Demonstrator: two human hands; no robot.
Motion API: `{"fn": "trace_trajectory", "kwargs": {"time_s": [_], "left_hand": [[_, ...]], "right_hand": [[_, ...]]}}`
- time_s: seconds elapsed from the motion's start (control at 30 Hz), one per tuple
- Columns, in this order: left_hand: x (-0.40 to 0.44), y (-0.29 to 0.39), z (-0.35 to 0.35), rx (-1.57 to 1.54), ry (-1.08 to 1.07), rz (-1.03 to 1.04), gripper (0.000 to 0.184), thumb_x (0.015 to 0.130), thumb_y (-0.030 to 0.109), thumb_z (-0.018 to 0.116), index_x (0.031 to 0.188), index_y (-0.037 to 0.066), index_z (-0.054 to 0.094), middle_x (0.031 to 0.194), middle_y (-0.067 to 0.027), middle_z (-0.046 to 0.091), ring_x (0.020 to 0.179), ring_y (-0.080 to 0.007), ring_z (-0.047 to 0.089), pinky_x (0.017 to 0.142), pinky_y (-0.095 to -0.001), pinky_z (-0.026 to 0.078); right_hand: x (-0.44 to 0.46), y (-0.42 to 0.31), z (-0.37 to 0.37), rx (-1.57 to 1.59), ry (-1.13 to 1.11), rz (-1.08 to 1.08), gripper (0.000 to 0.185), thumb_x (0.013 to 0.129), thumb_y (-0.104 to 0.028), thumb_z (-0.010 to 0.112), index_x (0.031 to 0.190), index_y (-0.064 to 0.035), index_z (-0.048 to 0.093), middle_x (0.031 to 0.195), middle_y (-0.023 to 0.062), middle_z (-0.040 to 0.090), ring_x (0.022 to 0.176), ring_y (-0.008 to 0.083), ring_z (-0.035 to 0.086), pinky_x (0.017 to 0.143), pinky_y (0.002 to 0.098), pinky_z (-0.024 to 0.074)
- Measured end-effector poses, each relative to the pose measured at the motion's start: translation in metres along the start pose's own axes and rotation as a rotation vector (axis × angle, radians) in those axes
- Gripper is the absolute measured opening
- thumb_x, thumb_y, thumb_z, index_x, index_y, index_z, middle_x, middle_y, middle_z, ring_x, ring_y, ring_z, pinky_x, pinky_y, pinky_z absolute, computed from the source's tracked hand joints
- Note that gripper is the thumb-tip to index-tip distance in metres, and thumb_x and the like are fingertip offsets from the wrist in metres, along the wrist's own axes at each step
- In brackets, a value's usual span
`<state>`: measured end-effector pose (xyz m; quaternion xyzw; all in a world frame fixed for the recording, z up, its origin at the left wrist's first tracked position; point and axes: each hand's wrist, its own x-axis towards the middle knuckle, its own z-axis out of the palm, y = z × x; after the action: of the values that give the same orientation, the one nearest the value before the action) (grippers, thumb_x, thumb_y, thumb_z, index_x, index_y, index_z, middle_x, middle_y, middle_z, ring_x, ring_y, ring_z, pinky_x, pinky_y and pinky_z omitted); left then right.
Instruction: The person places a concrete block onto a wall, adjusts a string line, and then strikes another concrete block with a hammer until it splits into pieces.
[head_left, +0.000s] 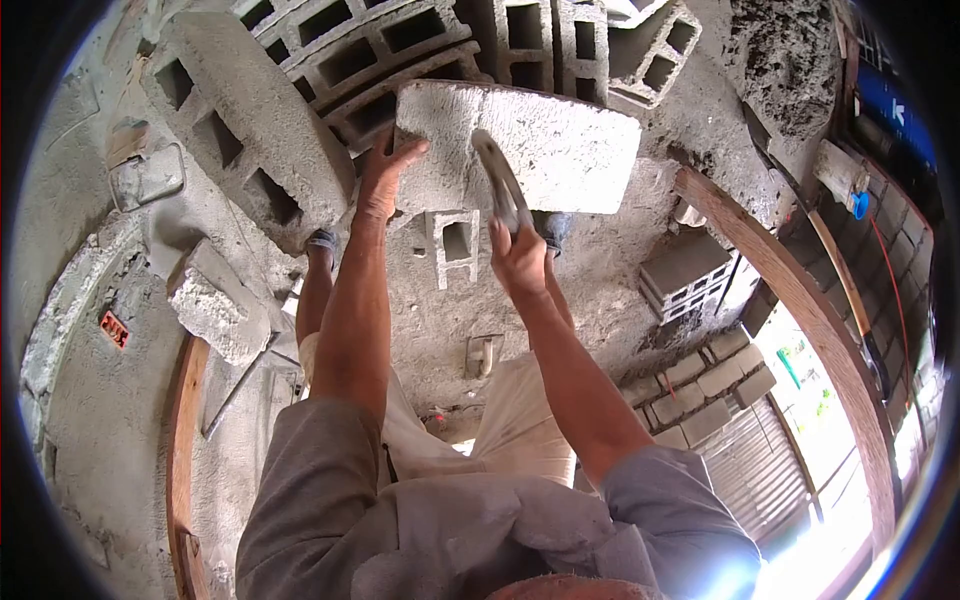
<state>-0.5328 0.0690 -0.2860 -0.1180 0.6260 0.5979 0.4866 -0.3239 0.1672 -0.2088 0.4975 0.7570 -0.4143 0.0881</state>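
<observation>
A pale concrete block point(560, 145) lies broad face up in front of me, lit brightly on its right part. My left hand point(385, 180) grips its left end, with the thumb over the near-left part of the face; some of the fingers are hidden. My right hand point(520, 258) is closed around a narrow grey metal hand tool point(503, 182). The tool's far end is over the middle of the block's face. It is blurred, so its exact kind and whether it touches the block are unclear.
Several hollow concrete blocks point(350, 62) are stacked behind. A large block point(250, 110) leans at left, near a broken piece point(222, 300). A small hollow block point(455, 245) stands below the held one. Wooden beams point(800, 290) run along the right; more blocks point(685, 270) lie there.
</observation>
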Motion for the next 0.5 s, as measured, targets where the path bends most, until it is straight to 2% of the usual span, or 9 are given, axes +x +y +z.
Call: {"fn": "trace_trajectory", "kwargs": {"time_s": [0.03,0.1,0.13,0.17,0.2,0.27,0.37,0.43,0.5], "left_hand": [[0.001,0.002,0.0,-0.024,0.002,-0.048,0.063,0.073,0.022,0.079,0.127,0.003,0.053,0.114,-0.009,0.062,0.104,-0.0194,0.057,0.094,-0.0357,0.042],[0.015,-0.005,-0.005,-0.036,-0.012,0.045,0.064,0.073,0.022,0.079,0.128,0.003,0.052,0.112,-0.0094,0.063,0.103,-0.0191,0.057,0.094,-0.0351,0.043],[0.013,-0.005,-0.004,-0.049,-0.008,0.044,0.064,0.073,0.021,0.079,0.128,0.003,0.052,0.112,-0.0093,0.062,0.103,-0.019,0.057,0.093,-0.0346,0.043],[-0.001,-0.011,-0.002,-0.063,-0.004,0.016,0.064,0.073,0.021,0.078,0.129,0.004,0.052,0.112,-0.0092,0.062,0.103,-0.0189,0.057,0.093,-0.0342,0.043],[-0.001,-0.011,-0.005,-0.036,-0.053,0.025,0.064,0.073,0.021,0.078,0.129,0.004,0.052,0.111,-0.0086,0.062,0.102,-0.0185,0.057,0.093,-0.0339,0.043],[0.004,-0.005,0.0,-0.044,-0.051,0.042,0.064,0.073,0.022,0.078,0.129,0.005,0.052,0.112,-0.0083,0.062,0.103,-0.0184,0.057,0.094,-0.0344,0.043],[-0.001,-0.004,0.0,-0.037,-0.03,0.009,0.065,0.073,0.024,0.078,0.13,0.005,0.052,0.114,-0.008,0.061,0.104,-0.0188,0.056,0.094,-0.0355,0.042],[-0.002,-0.008,0.002,-0.027,-0.033,-0.004,0.066,0.073,0.025,0.078,0.13,0.006,0.052,0.115,-0.0079,0.061,0.105,-0.0192,0.056,0.095,-0.0359,0.042],[0.005,-0.018,-0.001,-0.056,0.013,0.051,0.065,0.073,0.024,0.077,0.13,0.005,0.052,0.116,-0.0079,0.06,0.105,-0.0197,0.055,0.095,-0.0359,0.041]], "right_hand": [[-0.001,-0.002,-0.004,0.005,0.005,-0.005,0.039,0.091,-0.031,0.061,0.109,0.0032,0.056,0.084,0.0211,0.065,0.078,0.0385,0.066,0.065,0.0401,0.052],[0.001,-0.007,-0.01,0.087,0.139,-0.26,0.038,0.091,-0.029,0.061,0.111,0.003,0.056,0.083,0.0207,0.065,0.076,0.0371,0.066,0.065,0.0396,0.052],[0.0,-0.001,-0.011,-0.083,0.234,-0.45,0.037,0.091,-0.028,0.061,0.112,0.0027,0.056,0.082,0.0203,0.065,0.075,0.0365,0.066,0.064,0.0391,0.052],[-0.01,0.015,-0.011,-0.4,0.327,-0.608,0.037,0.091,-0.027,0.062,0.113,0.0023,0.056,0.082,0.0199,0.065,0.073,0.036,0.065,0.063,0.0386,0.052],[-0.015,0.019,-0.013,-0.605,0.395,-0.691,0.037,0.091,-0.026,0.062,0.114,0.002,0.056,0.081,0.0194,0.064,0.072,0.0354,0.065,0.063,0.038,0.0519],[0.003,0.02,-0.017,-0.428,0.29,-0.586,0.035,0.091,-0.026,0.062,0.111,0.0014,0.057,0.082,0.0193,0.064,0.072,0.036,0.065,0.061,0.0383,0.052],[0.002,0.004,-0.021,-0.438,0.426,-0.773,0.032,0.09,-0.028,0.062,0.104,0.0009,0.058,0.076,0.0178,0.064,0.068,0.0376,0.063,0.06,0.0402,0.052],[0.001,0.015,-0.009,-0.072,0.004,-0.028,0.033,0.09,-0.03,0.062,0.103,0.0007,0.059,0.07,0.0177,0.063,0.064,0.0404,0.062,0.057,0.0417,0.0515],[0.008,0.013,-0.009,0.042,0.019,-0.088,0.034,0.09,-0.032,0.061,0.1,0.0009,0.058,0.067,0.0193,0.062,0.064,0.0422,0.063,0.056,0.0417,0.0509]]}}
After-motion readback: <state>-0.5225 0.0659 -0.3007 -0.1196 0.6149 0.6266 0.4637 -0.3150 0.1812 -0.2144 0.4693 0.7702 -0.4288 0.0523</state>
